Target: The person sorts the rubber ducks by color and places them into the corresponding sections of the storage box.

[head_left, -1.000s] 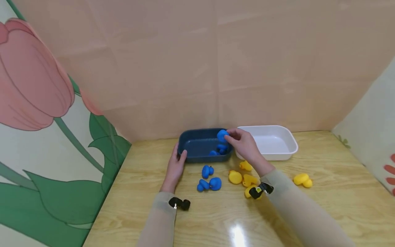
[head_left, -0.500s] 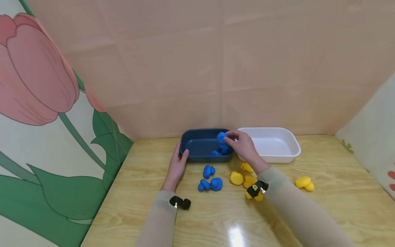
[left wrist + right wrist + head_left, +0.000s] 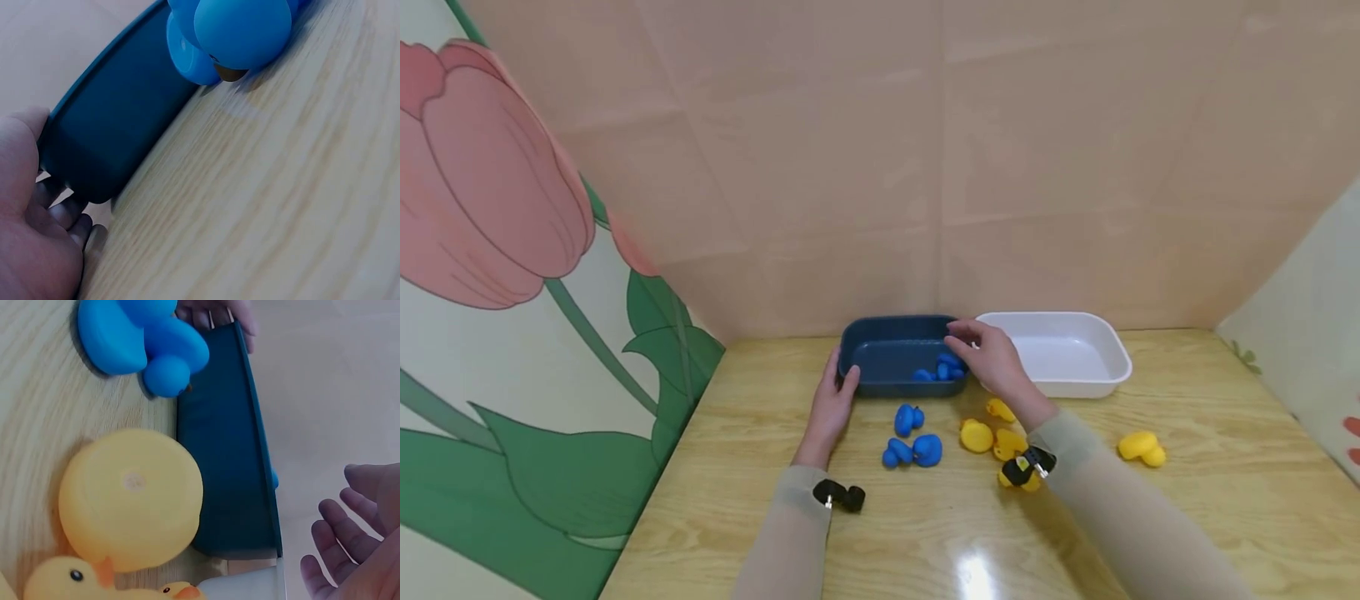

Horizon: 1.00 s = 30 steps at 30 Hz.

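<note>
My left hand (image 3: 829, 410) holds the left end of a dark blue tray (image 3: 887, 389), its thumb at the rim in the left wrist view. Above the tray's right end hovers my right hand (image 3: 997, 360), fingers spread and holding nothing. Several blue rubber ducks (image 3: 950, 363) lie in the tray's right end, partly hidden by its wall. In front of the tray, loose blue ducks (image 3: 927, 450) rest on the table. The right wrist view shows a yellow rubber duck (image 3: 131, 500) tipped with its flat base toward the camera.
A white tray (image 3: 1078, 387) stands to the right of the dark blue one. Several yellow ducks (image 3: 1009, 443) lie on the wooden table (image 3: 895, 533) beneath my right forearm, and another yellow duck (image 3: 1141, 447) sits farther right. A pinkish covering (image 3: 820, 183) rises behind the trays.
My right hand has let go of a blue duck, which dropped into the right end of the dark blue tray. The fingers have spread apart. My left hand keeps its hold on the tray.
</note>
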Each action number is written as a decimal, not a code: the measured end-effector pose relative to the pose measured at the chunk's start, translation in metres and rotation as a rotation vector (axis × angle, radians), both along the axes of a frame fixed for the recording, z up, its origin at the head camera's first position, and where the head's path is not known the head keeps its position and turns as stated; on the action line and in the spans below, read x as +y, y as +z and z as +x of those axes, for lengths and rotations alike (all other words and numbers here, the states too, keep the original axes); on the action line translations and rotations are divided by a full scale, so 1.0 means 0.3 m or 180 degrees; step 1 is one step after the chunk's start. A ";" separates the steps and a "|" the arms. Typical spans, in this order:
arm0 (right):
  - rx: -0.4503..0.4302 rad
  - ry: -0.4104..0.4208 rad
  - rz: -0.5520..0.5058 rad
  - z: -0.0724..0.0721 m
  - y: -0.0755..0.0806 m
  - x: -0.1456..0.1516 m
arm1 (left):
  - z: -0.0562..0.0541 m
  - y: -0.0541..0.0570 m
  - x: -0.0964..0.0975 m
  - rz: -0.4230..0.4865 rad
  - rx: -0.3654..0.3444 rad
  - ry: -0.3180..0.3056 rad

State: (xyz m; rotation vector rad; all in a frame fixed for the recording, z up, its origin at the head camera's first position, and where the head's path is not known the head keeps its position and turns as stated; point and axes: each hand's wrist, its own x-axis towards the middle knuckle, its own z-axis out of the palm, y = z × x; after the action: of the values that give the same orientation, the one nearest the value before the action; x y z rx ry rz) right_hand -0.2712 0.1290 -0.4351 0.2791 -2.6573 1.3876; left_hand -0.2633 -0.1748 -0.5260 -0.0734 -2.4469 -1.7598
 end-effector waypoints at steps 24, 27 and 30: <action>-0.0196 0.0327 -0.0448 0.219 -0.037 -0.016 | 0.005 -0.004 -0.002 0.0034 0.0034 -0.0002; -0.0215 0.0394 -0.0476 0.235 -0.053 -0.017 | 0.003 -0.006 -0.002 0.0033 0.0024 0.0004; -0.0178 0.0481 -0.0509 0.248 -0.070 -0.015 | 0.001 -0.008 0.000 0.0041 0.0029 -0.0004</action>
State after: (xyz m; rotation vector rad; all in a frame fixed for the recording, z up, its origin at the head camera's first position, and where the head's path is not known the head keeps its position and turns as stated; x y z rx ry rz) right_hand -0.1969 0.1246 -0.4561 0.4372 -2.5961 1.6660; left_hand -0.2631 -0.1747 -0.5283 -0.0814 -2.4293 -1.7716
